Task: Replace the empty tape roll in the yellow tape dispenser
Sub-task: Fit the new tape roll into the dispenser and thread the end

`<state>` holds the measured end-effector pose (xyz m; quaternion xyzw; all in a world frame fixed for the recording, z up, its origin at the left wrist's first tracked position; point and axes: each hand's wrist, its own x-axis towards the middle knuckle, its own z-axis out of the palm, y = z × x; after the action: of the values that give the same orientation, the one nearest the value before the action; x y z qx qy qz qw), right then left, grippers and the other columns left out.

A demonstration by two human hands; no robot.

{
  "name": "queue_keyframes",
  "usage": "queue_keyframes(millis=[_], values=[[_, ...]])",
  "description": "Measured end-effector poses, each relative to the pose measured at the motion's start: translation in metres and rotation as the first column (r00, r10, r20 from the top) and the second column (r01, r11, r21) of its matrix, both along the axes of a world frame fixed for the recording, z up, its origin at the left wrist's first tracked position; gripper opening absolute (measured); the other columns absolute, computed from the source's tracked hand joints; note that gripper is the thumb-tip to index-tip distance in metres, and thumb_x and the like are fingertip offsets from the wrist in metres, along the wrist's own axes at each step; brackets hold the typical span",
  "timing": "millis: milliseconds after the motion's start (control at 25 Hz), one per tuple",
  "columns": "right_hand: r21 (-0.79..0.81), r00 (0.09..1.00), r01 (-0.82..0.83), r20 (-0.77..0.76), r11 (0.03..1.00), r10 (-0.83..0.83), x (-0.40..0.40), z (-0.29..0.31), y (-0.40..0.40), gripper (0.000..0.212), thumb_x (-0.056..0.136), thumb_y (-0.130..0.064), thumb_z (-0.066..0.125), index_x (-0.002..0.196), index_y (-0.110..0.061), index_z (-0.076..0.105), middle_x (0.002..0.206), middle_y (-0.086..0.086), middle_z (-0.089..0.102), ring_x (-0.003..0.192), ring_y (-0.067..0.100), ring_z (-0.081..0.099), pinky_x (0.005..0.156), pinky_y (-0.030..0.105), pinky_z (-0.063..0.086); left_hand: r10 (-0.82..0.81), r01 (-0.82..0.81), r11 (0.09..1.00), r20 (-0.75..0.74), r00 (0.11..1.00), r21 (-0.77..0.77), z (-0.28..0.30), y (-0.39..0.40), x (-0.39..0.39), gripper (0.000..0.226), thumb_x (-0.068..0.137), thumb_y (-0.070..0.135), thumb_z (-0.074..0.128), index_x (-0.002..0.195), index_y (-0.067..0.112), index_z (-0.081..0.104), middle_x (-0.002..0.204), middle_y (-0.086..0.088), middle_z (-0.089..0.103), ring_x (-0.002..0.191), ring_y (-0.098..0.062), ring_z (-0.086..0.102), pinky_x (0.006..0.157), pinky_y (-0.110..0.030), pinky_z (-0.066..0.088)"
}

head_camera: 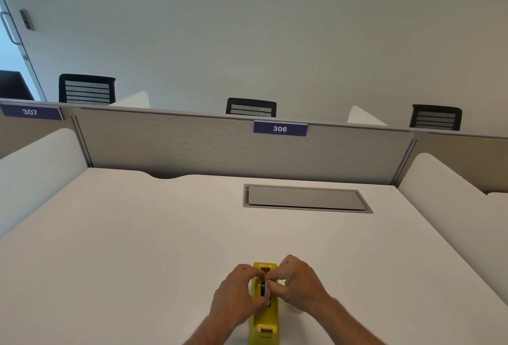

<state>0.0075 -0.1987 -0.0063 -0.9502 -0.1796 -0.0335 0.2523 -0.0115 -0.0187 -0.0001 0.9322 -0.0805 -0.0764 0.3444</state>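
Note:
The yellow tape dispenser [264,317] stands lengthwise on the white desk [137,234] near its front edge. In its open middle slot sits a roll on a dark hub [264,288], mostly hidden by fingers. My left hand [236,292] wraps the dispenser's left side, with its fingertips at the roll. My right hand [297,282] comes in from the right, and its fingers pinch the roll at the top of the slot. Just right of the dispenser, under my right wrist, lies a pale rounded object [295,310], too hidden to identify.
A grey recessed cable flap [306,198] is set into the desk at the back right. A grey fabric partition [220,146] labelled 306 closes off the far side, and white side dividers [35,168] flank the desk. Black mesh chairs [251,108] stand beyond the partition.

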Motion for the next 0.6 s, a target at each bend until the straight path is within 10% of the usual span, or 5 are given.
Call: queue_keyframes(millis=[600], values=[[0.011, 1.000, -0.007, -0.012, 1.000, 0.007, 0.0018, -0.0018, -0.0022, 0.020, 0.085, -0.047, 0.064, 0.103, -0.044, 0.072, 0.092, -0.018, 0.067, 0.091, 0.005, 0.052, 0.069, 0.019, 0.050, -0.018, 0.018, 1.000, -0.009, 1.000, 0.013, -0.0019, 0.0009, 0.0010, 0.059, 0.071, 0.056, 0.076, 0.125, 0.043, 0.057, 0.140, 0.017, 0.048, 0.116, -0.010, 0.056, 0.099, -0.030, 0.054]])
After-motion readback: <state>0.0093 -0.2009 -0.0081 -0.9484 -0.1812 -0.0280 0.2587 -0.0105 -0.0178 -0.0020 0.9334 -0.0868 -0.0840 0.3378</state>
